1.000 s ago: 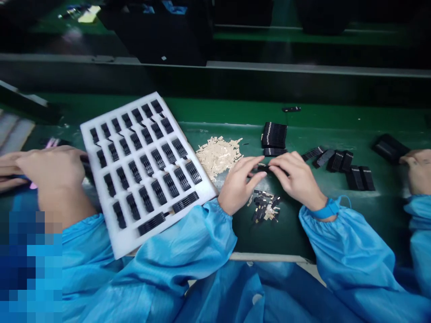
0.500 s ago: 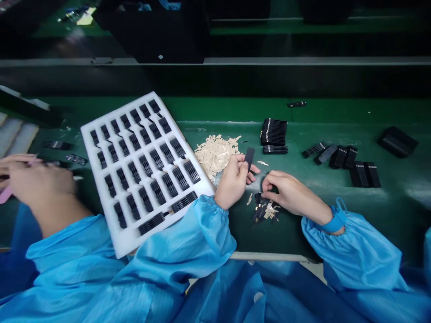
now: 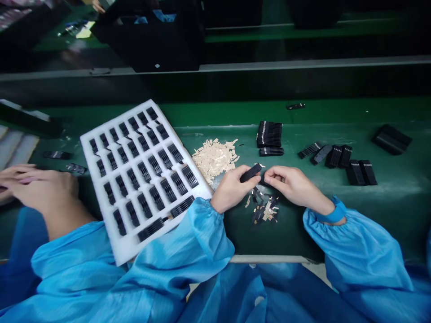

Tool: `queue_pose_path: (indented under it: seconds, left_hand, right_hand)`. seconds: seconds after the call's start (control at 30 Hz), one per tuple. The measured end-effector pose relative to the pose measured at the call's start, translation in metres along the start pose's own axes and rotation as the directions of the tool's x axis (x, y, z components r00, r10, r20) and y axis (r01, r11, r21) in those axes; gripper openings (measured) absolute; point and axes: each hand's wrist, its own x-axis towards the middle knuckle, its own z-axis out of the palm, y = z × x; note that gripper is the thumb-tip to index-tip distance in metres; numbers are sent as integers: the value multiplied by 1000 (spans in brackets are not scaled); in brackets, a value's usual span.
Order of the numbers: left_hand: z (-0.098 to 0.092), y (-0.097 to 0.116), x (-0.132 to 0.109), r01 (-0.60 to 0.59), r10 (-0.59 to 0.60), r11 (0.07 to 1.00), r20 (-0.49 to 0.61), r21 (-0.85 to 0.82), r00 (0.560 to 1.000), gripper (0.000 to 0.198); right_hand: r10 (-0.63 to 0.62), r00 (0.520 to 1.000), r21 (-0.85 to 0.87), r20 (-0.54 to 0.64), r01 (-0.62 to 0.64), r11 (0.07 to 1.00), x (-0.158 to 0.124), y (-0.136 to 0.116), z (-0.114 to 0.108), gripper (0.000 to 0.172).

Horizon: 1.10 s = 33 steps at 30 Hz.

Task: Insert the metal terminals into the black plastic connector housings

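My left hand is closed around a slim black rectangular piece, its far end pointing up and right. A small pale strip shows at that far end. Close beside it, my right hand has thumb and fingers pinched together; something small and dark seems to be at the tips, too small to name. Below both hands lies a loose scatter of small black and cream strips. Left of my left hand is a heap of cream strips.
A white foam tray of slotted black parts lies tilted at left. Stacked black parts stand behind my hands. More black pieces and a larger black block are at right. A co-worker's hands are at far left.
My right hand has lifted from the scattered strips up to the end of the black piece. My left hand has tilted that piece from upright to slanting right.
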Motion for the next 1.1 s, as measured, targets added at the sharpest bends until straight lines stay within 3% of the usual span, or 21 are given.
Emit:
queue_pose_path:
  seconds: [0.1,0.2,0.37,0.43,0.53,0.63,0.83,0.93,1.1]
  left_hand:
    - [-1,3,-1,75,-75,997,37,3,996,36]
    - [-2,4,-2,189,-180,978,99,-93,979,43]
    - [-1,2,-1,292,-263,917,140,-270,955,31]
    - [-2,2,-1,231,-217,941,86,-248,972,25]
    - [-2,0,0,80,-82,992,-11,-94,997,25]
    - [-3,-2,1,-10,12,999,-48,31,999,27]
    - [2,-2,-3,-40,51,996,-141,79,989,20]
    - [5,2,-6,-47,66,993,-171,112,983,17]
    - [7,7,-9,-60,87,978,-129,200,988,15]
  right_hand:
    - [-67,995,-90,-76,60,994,0,-3,4,20]
    - [-217,964,-220,-155,180,959,-2,-1,9,16]
    - [-417,902,-389,-110,347,853,-4,2,15,15]
    - [-381,912,-310,-152,322,894,-4,-1,14,12]
    - [-198,950,-94,-241,181,979,-2,-4,11,16]
    - [-88,978,10,-187,91,996,-1,-4,10,14]
    - [-2,994,204,-106,24,979,-2,-4,16,19]
    - [-8,983,158,-183,38,987,-1,-6,21,16]
    - [-88,944,-6,-318,91,996,-2,-9,25,12]
